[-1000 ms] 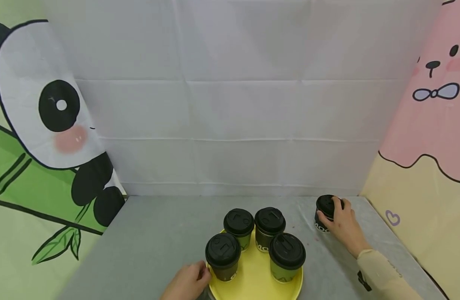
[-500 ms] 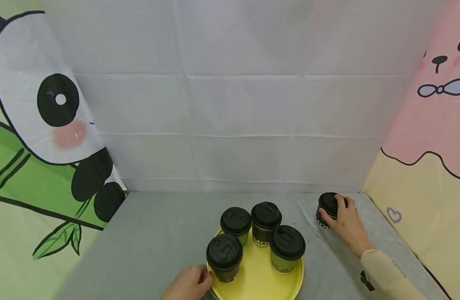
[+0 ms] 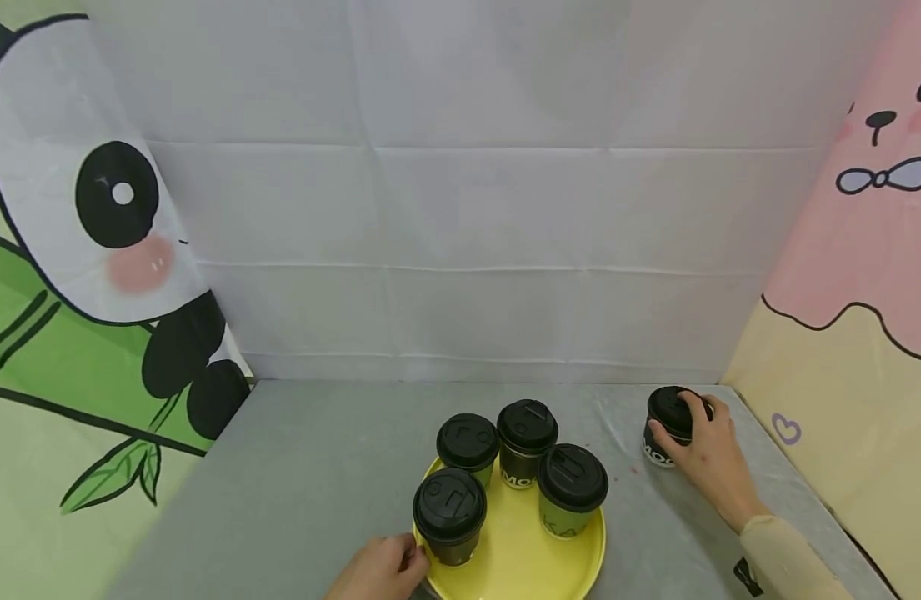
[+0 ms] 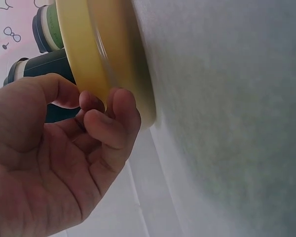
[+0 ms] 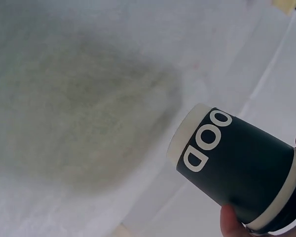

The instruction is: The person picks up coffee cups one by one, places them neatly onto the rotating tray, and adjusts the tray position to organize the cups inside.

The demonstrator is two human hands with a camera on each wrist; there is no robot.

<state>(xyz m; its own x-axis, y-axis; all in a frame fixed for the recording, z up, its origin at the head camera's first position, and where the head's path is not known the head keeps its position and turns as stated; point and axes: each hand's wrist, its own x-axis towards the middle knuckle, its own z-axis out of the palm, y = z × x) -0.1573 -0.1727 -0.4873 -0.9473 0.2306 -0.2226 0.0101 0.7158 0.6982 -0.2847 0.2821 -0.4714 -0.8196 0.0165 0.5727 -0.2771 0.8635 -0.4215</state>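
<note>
My left hand (image 3: 381, 568) pinches the rim of a round yellow tray (image 3: 523, 567) at its left side. In the left wrist view its thumb and curled fingers meet at the tray's edge. Several lidded paper coffee cups stand upright on the tray: a dark cup (image 3: 449, 512) nearest the hand, a green cup (image 3: 571, 492) at the right, and others behind. Off to the right, my right hand (image 3: 708, 454) holds a black lidded coffee cup (image 5: 237, 168) around its lid and upper side. Whether that cup's base touches the table, I cannot tell.
The table (image 3: 302, 467) has a grey cover and meets a white cloth backdrop (image 3: 475, 217) behind. A panda-printed panel (image 3: 122, 200) flanks the left side, a pink-and-cream printed one (image 3: 850, 250) the right. A small dark bow-shaped item (image 3: 747, 577) shows by the right sleeve.
The tray has turned slightly counterclockwise, its right cups shifting away and the back ones leftward. My right hand and its cup have moved a little to the right. The head view has tilted slightly down.
</note>
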